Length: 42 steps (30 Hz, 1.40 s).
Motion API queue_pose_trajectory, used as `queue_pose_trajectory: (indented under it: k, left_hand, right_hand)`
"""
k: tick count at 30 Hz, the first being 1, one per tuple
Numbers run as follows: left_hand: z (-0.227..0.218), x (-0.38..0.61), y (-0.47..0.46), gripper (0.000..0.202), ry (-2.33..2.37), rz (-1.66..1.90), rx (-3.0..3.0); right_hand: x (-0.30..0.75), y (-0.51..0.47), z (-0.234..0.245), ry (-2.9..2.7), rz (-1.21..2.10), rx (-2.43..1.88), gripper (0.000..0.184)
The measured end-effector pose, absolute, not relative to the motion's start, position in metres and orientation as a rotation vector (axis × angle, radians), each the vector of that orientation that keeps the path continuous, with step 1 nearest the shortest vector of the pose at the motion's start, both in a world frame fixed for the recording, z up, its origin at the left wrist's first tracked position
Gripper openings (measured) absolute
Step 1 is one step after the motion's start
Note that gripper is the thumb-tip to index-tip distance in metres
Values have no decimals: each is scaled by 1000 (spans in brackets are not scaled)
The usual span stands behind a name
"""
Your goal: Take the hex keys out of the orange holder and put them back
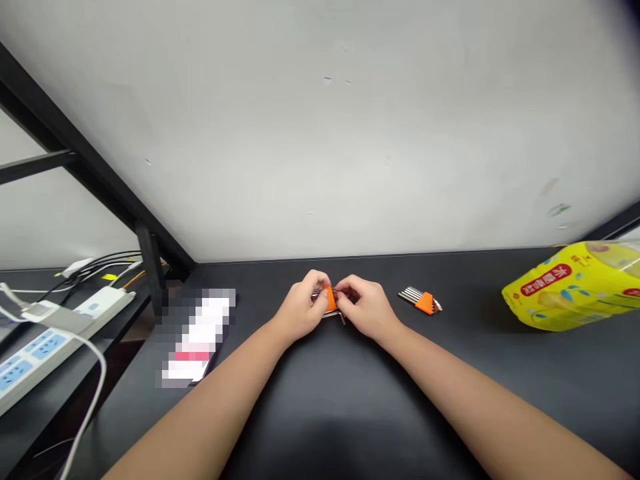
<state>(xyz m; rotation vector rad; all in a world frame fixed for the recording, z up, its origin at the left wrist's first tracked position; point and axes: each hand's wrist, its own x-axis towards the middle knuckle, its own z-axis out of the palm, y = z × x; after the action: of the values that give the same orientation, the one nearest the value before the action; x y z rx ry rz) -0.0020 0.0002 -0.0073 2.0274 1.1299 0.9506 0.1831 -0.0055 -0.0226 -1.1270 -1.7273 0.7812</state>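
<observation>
Two hands meet on an orange-holdered hex key set at the middle of a black table.

Nearest the camera, both bare forearms run up from the lower edge of the frame across the black table (320, 400). At the centre the left hand (300, 308) and the right hand (366, 308) close from either side on a hex key set (329, 298), fingers pinched on its orange holder and metal keys, which sit just above the tabletop. Just right of the right hand a second hex key set (421, 300) lies on the table, apart from both hands. At the left, a blurred-out flat object (197, 337) lies on the table, and white power strips (55, 330) with cables sit at the far left edge. At the right edge lies a yellow plastic package (575, 287). Behind everything, a pale wall (320, 133) fills the upper frame.
</observation>
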Motion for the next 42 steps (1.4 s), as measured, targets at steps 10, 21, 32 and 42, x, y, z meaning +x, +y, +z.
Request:
queue_pose_trajectory:
  k: [10,21,32,42]
  left_hand:
    - [-6,-13,10,11,1295,1194,1897]
    - [-10,-17,15,15,1340,1197,1754]
    - [-2,-52,38,15,1223,1245,1111]
    - [2,-111,61,18,1202,1334,1105]
  right_hand:
    - [194,10,-33,-1817,503,-1254,12]
    - [191,-11,-18,-2238,499,-1301,39]
    - [201,-2,-23,-2296,578,-1310,21]
    - [207,0,-25,-2252,642,-1276,15]
